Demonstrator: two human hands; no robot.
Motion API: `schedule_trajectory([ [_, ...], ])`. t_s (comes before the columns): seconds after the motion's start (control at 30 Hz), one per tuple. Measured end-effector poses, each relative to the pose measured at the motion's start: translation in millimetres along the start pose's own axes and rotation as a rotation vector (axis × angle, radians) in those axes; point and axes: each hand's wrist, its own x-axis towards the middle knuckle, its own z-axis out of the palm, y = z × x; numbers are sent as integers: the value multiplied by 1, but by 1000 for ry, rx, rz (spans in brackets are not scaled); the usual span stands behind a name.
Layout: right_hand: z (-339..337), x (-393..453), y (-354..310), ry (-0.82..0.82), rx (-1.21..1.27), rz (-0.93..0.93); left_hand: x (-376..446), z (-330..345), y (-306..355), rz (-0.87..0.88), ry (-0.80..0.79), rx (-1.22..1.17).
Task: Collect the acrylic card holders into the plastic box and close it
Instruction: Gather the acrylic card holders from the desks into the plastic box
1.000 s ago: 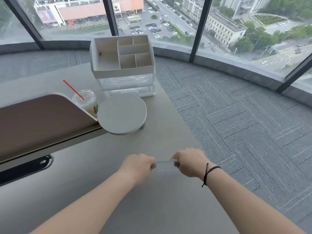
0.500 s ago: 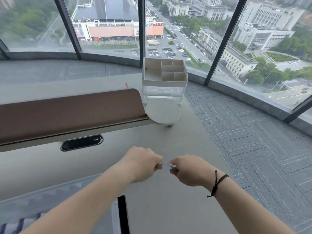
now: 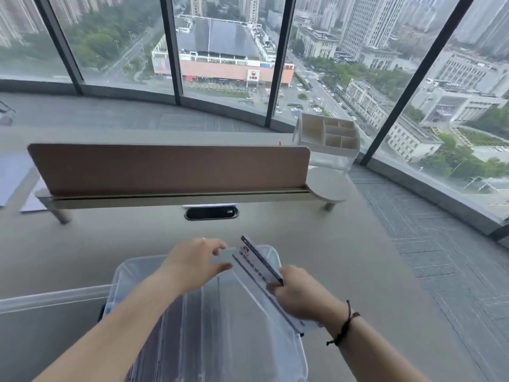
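A clear plastic box [image 3: 296, 362] stands open on the desk right below me, with several acrylic card holders [image 3: 176, 340] stacked upright inside. Over its far right corner my right hand [image 3: 300, 295] grips a flat acrylic card holder [image 3: 254, 264] with a printed insert, tilted on edge. My left hand [image 3: 197, 261] touches the holder's far left end with spread fingers. The box's clear lid [image 3: 52, 297] lies to the left of the box.
A brown divider panel [image 3: 168, 168] runs across the desk behind a black cable slot [image 3: 211, 213]. A white round stand [image 3: 329, 184] and a white compartment organizer [image 3: 327, 140] sit at the right end. The desk edge drops to carpet on the right.
My view swung left, bringing the box under my hands. Both hands carried the card holder from the bare desk to above the box, and my left hand loosened its pinch.
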Motion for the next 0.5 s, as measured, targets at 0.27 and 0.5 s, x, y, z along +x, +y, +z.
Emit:
schedule_trajectory([
  [0.27,108,21,-5,69,282,245,-65,83,-38,-7,-175,127],
  [0.5,146,42,8,44,413,417,-72,121,-41,-63,-254,216],
])
